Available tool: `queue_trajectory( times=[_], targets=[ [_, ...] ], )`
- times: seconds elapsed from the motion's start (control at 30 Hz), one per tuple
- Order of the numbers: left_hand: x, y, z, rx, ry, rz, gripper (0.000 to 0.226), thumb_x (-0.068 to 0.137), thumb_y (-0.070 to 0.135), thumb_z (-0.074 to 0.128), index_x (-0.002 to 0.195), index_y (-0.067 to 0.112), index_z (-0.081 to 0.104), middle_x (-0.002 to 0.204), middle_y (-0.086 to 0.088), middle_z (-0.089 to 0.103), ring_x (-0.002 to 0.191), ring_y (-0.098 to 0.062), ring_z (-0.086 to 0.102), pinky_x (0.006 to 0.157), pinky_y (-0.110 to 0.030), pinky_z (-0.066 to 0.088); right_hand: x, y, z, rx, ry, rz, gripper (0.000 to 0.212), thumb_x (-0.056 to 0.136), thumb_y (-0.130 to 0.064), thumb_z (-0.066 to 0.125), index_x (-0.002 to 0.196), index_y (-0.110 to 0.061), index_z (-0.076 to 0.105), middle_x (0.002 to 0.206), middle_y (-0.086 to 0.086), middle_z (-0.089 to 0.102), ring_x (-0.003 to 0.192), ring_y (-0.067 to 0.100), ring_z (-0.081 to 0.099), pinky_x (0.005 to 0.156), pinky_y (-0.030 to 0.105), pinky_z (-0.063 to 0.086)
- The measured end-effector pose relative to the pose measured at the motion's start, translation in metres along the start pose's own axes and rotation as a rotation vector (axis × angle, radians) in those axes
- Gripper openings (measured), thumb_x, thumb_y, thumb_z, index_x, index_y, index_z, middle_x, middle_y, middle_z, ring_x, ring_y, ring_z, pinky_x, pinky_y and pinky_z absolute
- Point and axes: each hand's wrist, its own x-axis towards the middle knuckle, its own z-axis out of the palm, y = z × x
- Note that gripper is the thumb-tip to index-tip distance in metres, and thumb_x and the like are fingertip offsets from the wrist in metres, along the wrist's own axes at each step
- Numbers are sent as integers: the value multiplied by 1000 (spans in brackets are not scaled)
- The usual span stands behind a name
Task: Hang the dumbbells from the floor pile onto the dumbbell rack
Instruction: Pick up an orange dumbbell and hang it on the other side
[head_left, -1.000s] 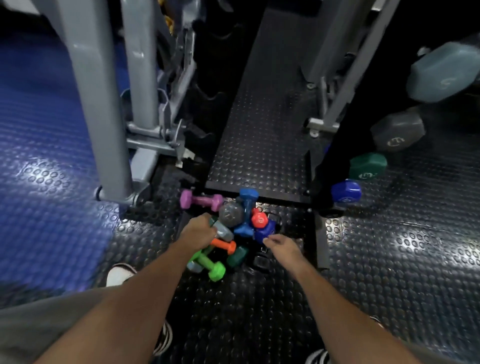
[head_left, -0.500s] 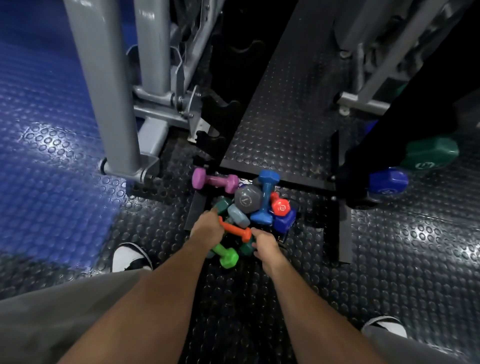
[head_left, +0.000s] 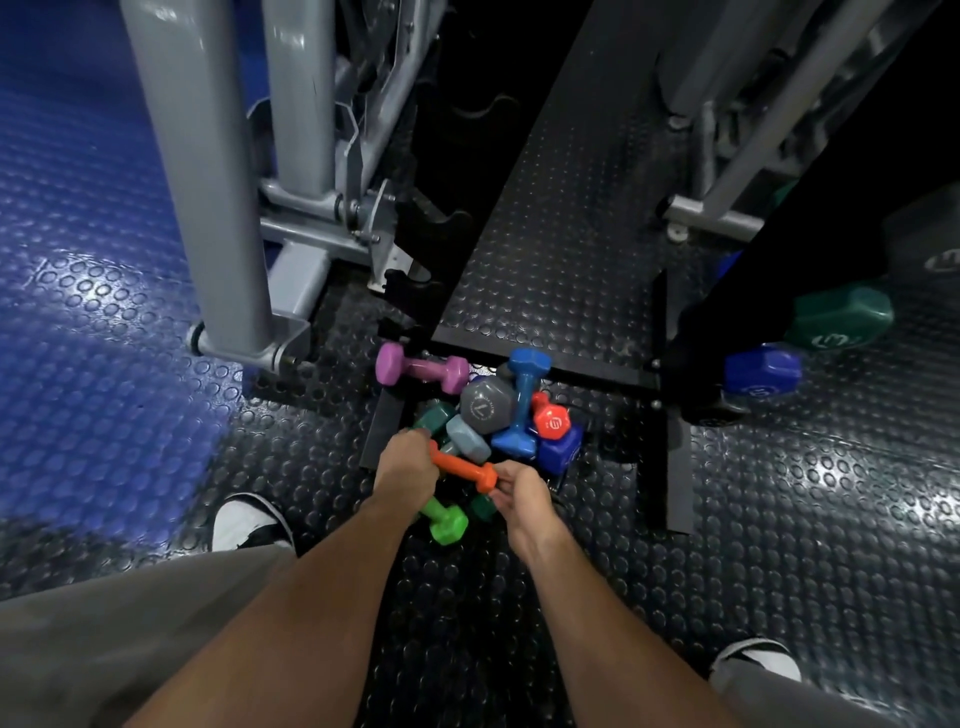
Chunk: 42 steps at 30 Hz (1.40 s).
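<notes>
We grip the orange dumbbell (head_left: 464, 467) at both ends, left hand (head_left: 406, 466) and right hand (head_left: 522, 492), at frame centre above the floor pile (head_left: 493, 415). Most dumbbells remain there; a few hang on the rack (head_left: 737, 291) at right, so we judge it early.

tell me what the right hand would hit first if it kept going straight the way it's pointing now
Probably the dark blue dumbbell, just beyond the right hand, which already holds the orange dumbbell by its end. The red dumbbell lies past that. Depth is hard to judge from this view.
</notes>
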Motion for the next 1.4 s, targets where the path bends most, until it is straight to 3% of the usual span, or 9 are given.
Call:
queue_trajectory(
  times=[0.2, 0.3, 0.4, 0.57, 0.73, 0.87, 1.1, 1.23, 1.4],
  targets=[
    [-13, 22, -37, -122, 30, 135, 38, 86, 16, 78, 122, 11, 69, 120, -12, 61, 112, -31, 62, 97, -38, 49, -32, -31, -12, -63, 3, -154, 9, 93, -15, 59, 90, -15, 68, 87, 3, 65, 82, 16, 54, 80, 31, 40],
    [-24, 41, -64, -252, 54, 191, 33, 88, 9, 75, 120, 4, 68, 109, -10, 63, 99, -25, 62, 80, -17, 46, -52, -58, -15, -30, 27, -233, 14, 95, -4, 62, 102, -16, 64, 103, 5, 71, 93, 20, 66, 79, 28, 48],
    [-45, 62, -98, -397, 67, 226, 22, 88, 4, 75, 109, 8, 68, 89, -1, 64, 81, -16, 59, 62, -1, 38, -82, -85, -18, -53, 53, -432, 15, 95, 1, 65, 95, -13, 60, 93, 10, 64, 75, 19, 62, 57, 19, 49],
    [-89, 98, -161, -595, -37, 289, 30, 78, 12, 84, 100, 7, 64, 86, -23, 73, 76, -34, 68, 63, -34, 53, -150, -140, -25, -94, 50, -638, 10, 96, -1, 67, 100, -9, 65, 96, 12, 69, 84, 24, 64, 75, 40, 52],
    [-149, 151, -245, -779, -169, 497, 41, 75, 17, 85, 111, 12, 66, 86, -4, 68, 77, -13, 63, 70, -27, 50, -236, -213, -32, -148, 48, -896, 14, 98, -16, 68, 111, -12, 70, 97, 4, 72, 80, 1, 66, 70, 14, 50],
    [-205, 201, -312, -765, -206, 689, 45, 75, 30, 79, 118, 20, 72, 86, 2, 70, 79, -8, 62, 74, -21, 49, -300, -278, -32, -186, 38, -1061, 13, 99, -13, 66, 108, -19, 73, 95, 11, 75, 83, 11, 66, 76, 24, 49],
    [-283, 268, -401, -732, -120, 875, 40, 81, 6, 79, 118, 18, 69, 91, -4, 75, 82, -16, 67, 78, -22, 54, -403, -372, -35, -232, 17, -1232, 18, 98, -2, 63, 101, -17, 73, 95, 6, 77, 84, 15, 70, 82, 31, 55],
    [-312, 296, -431, -843, -38, 942, 35, 75, 17, 80, 108, 14, 69, 99, -21, 76, 95, -31, 70, 96, -49, 55, -450, -410, -35, -264, 59, -1282, 17, 99, -2, 63, 102, -16, 73, 93, 7, 75, 70, 3, 67, 66, 16, 50],
    [-337, 327, -460, -908, 11, 1016, 28, 74, 22, 82, 98, 25, 70, 102, -29, 70, 91, -30, 64, 100, -65, 46, -499, -451, -33, -237, 135, -1319, 12, 93, -8, 70, 95, -20, 71, 89, 8, 77, 82, 21, 73, 77, 31, 57]
  ],
)
